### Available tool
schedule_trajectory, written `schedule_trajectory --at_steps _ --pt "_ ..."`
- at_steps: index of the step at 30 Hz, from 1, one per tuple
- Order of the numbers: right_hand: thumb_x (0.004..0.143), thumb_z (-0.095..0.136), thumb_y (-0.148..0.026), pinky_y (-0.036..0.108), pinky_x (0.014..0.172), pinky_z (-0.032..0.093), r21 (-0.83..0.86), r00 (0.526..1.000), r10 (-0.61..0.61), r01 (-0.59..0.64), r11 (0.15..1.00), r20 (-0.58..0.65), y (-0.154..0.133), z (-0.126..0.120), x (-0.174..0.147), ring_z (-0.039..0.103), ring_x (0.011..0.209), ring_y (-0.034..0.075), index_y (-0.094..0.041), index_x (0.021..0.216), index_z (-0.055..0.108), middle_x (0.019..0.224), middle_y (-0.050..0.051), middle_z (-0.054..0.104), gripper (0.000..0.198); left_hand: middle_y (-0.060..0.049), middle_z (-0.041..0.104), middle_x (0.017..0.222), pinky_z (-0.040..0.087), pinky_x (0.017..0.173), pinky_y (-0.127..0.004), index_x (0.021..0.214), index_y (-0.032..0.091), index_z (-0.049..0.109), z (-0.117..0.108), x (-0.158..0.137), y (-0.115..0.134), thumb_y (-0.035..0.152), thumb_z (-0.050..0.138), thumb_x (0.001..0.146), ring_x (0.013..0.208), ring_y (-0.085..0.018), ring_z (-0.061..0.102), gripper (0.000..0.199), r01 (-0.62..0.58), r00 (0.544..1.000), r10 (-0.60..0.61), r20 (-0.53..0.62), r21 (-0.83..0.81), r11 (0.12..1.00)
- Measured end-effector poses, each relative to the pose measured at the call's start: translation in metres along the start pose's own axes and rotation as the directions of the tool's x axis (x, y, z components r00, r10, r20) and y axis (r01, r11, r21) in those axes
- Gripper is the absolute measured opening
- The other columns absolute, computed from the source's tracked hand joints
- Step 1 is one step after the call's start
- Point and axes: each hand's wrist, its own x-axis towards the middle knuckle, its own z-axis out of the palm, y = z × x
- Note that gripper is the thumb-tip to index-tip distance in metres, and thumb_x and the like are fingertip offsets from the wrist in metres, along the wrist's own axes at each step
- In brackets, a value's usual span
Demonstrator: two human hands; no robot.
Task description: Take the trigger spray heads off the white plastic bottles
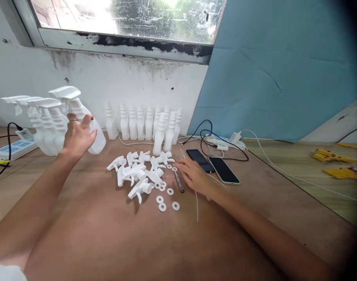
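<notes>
The spray bottle (97,141), held in the left hand (79,134), looks light, smooth and slightly squeezable; its neck (76,104) (the narrow part) should grip best. Well rightward, the right hand (194,175) bends loosely by a screwdriver (179,182), contact unclear.

We count one spray bottle (97,138) in our left fingers (86,121), at least three others left of them; about ten bare bottles (159,134) beyond our right fingers (184,165); left of these, roughly nine spray heads (134,170), at least nine washers (173,204), one screwdriver (179,183); right, two phones (224,170).
</notes>
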Motion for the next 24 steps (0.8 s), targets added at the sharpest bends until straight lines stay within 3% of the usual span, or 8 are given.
schedule_trajectory --at_steps 3,6,8,10,14,16,20,24 --pt "0.092 0.047 -0.017 0.041 0.093 0.045 0.121 0.979 0.036 -0.011 0.993 -0.200 -0.018 -0.029 0.029 0.057 0.106 0.022 -0.021 0.110 0.062 0.110 0.010 0.062 0.024 -0.016 0.036 0.131 0.051 0.069 -0.038 0.133 0.025 0.045 -0.017 -0.005 0.022 0.041 0.048 0.090 0.088 -0.026 0.059 0.045 -0.138 0.990 0.137 -0.037 -0.015 0.990" --pt "0.091 0.054 -0.027 0.037 0.085 0.050 0.364 0.950 0.166 -0.062 0.929 -0.263 -0.039 -0.052 0.063 0.061 0.094 0.018 -0.023 0.104 0.064 0.104 0.005 0.066 0.017 -0.013 0.043 0.132 0.053 0.073 -0.039 0.135 0.032 0.046 -0.029 -0.020 0.048 0.035 0.049 0.091 0.097 -0.027 0.059 0.044 -0.331 0.938 0.330 -0.107 0.008 0.943" --pt "0.087 0.061 -0.036 0.036 0.085 0.051 0.591 0.933 0.290 -0.114 0.799 -0.212 -0.052 -0.059 0.083 0.062 0.095 0.018 -0.023 0.107 0.063 0.108 0.005 0.066 0.024 -0.012 0.046 0.132 0.054 0.078 -0.041 0.134 0.032 0.048 -0.033 -0.035 0.066 0.029 0.050 0.091 0.102 -0.028 0.058 0.043 -0.476 0.870 0.468 -0.157 -0.020 0.879" --pt "0.080 0.069 -0.041 0.036 0.088 0.052 0.785 0.918 0.375 -0.136 0.604 -0.130 -0.063 -0.060 0.097 0.063 0.100 0.018 -0.023 0.112 0.060 0.114 0.006 0.065 0.038 -0.012 0.048 0.130 0.054 0.080 -0.041 0.131 0.030 0.050 -0.035 -0.052 0.082 0.025 0.052 0.090 0.104 -0.027 0.058 0.042 -0.607 0.782 0.584 -0.218 -0.055 0.792" --pt "0.071 0.076 -0.044 0.035 0.088 0.053 0.960 0.877 0.466 -0.024 0.280 -0.114 -0.078 -0.056 0.111 0.063 0.098 0.018 -0.023 0.101 0.061 0.108 0.004 0.066 0.040 -0.012 0.050 0.125 0.057 0.077 -0.040 0.127 0.029 0.053 -0.039 -0.079 0.103 0.020 0.055 0.087 0.100 -0.025 0.061 0.041 -0.746 0.650 0.688 -0.323 -0.098 0.659" --pt "0.070 0.077 -0.043 0.034 0.086 0.053 0.976 0.841 0.522 0.030 0.214 -0.140 -0.082 -0.055 0.111 0.063 0.094 0.017 -0.022 0.092 0.063 0.100 0.002 0.067 0.034 -0.011 0.050 0.125 0.057 0.075 -0.037 0.126 0.029 0.054 -0.041 -0.085 0.107 0.019 0.055 0.087 0.098 -0.023 0.062 0.040 -0.764 0.633 0.692 -0.347 -0.136 0.630" --pt "0.068 0.078 -0.038 0.033 0.085 0.052 0.977 0.804 0.566 0.087 0.193 -0.184 -0.087 -0.056 0.108 0.062 0.092 0.016 -0.023 0.085 0.065 0.094 0.000 0.068 0.026 -0.010 0.052 0.127 0.058 0.075 -0.034 0.126 0.029 0.056 -0.048 -0.082 0.105 0.017 0.055 0.086 0.099 -0.021 0.063 0.041 -0.789 0.605 0.699 -0.381 -0.173 0.589" --pt "0.075 0.070 -0.045 0.037 0.085 0.053 0.985 0.860 0.488 0.092 0.143 -0.151 -0.086 -0.059 0.106 0.062 0.099 0.020 -0.023 0.088 0.066 0.099 0.002 0.068 0.025 -0.008 0.059 0.122 0.058 0.076 -0.029 0.119 0.026 0.059 -0.054 -0.076 0.101 0.022 0.062 0.083 0.094 -0.017 0.065 0.036 -0.787 0.616 0.667 -0.418 -0.350 0.508"
